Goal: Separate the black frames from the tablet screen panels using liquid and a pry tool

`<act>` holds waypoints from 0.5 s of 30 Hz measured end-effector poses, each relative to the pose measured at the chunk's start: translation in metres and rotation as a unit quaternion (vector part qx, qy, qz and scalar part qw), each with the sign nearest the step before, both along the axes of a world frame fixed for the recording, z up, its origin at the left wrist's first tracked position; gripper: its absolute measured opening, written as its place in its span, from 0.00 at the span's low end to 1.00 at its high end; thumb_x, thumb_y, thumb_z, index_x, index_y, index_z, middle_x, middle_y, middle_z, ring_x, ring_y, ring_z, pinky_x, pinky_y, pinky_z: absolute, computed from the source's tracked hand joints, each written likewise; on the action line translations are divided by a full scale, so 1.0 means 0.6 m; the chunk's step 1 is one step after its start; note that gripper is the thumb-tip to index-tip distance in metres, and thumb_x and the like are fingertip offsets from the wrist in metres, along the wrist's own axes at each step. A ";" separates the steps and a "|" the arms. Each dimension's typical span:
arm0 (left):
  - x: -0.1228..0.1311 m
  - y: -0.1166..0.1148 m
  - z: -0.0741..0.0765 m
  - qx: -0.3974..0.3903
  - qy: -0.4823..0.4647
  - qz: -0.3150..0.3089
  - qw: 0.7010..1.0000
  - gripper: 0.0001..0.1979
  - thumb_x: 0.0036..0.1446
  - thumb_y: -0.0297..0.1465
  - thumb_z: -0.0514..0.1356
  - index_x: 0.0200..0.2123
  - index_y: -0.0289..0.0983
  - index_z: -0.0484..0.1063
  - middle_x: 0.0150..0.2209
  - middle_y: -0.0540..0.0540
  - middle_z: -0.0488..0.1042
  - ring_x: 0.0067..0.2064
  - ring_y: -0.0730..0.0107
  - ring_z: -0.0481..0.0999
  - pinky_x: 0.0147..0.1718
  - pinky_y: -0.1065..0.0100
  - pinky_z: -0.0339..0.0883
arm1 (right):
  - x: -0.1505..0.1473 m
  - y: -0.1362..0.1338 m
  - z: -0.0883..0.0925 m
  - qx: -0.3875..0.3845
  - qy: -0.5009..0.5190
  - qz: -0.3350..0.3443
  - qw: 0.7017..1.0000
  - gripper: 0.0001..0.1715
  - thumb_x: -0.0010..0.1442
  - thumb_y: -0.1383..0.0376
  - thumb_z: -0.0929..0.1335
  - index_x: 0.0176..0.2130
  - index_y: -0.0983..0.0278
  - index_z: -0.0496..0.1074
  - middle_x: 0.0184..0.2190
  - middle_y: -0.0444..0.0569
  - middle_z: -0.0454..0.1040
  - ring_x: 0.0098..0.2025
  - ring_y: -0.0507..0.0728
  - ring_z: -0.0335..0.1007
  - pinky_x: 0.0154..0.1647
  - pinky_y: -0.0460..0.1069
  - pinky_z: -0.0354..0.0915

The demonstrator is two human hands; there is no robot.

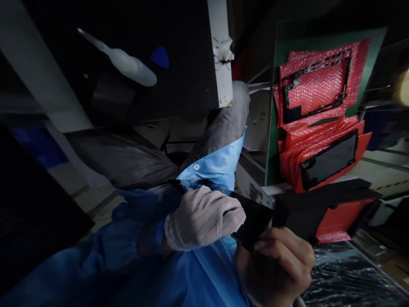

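A thin, dark, glossy flat panel is held low in front of my body, its surface reflecting a little of the blue garment. My left hand, in a white striped glove, lies across the panel with its fingers curled closed against it. Their tips are partly hidden. My bare right hand pinches the panel's near right corner between thumb and fingers. Part of that hand is in deep shadow.
On the black-topped table lie a white squeeze bulb with a nozzle and a blue pick. At right, a green board bears red bubble-wrap pouches, a black frame and a dark panel. Below stands a black foam box.
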State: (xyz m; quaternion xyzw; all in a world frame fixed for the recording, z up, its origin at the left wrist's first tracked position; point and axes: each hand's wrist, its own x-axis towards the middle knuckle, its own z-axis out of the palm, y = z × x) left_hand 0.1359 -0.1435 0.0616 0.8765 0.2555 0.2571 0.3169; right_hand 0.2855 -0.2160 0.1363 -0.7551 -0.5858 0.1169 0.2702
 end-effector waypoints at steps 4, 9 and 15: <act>-0.002 -0.001 0.001 -0.003 0.003 0.004 1.000 0.08 0.83 0.26 0.58 0.48 0.41 0.76 0.40 0.56 0.90 0.37 0.75 0.86 0.37 0.61 0.71 | -0.001 -0.003 0.002 -0.019 0.004 0.013 1.000 0.22 0.55 0.84 0.68 0.34 0.58 0.61 0.23 0.32 0.65 0.20 0.46 0.63 0.26 0.44 0.60; -0.006 -0.004 0.002 -0.015 0.004 0.016 1.000 0.09 0.84 0.26 0.56 0.49 0.40 0.76 0.41 0.55 0.90 0.37 0.73 0.88 0.38 0.60 0.73 | -0.003 -0.016 0.001 -0.018 0.007 0.006 1.000 0.23 0.56 0.84 0.70 0.34 0.58 0.62 0.25 0.33 0.66 0.22 0.47 0.64 0.26 0.45 0.62; -0.023 -0.001 0.003 -0.055 0.016 0.006 0.998 0.12 0.83 0.26 0.54 0.50 0.39 0.79 0.44 0.50 0.92 0.41 0.70 0.91 0.37 0.61 0.77 | -0.012 -0.037 -0.001 -0.004 -0.026 0.004 1.000 0.20 0.58 0.80 0.72 0.33 0.57 0.64 0.27 0.36 0.71 0.26 0.50 0.70 0.31 0.48 0.70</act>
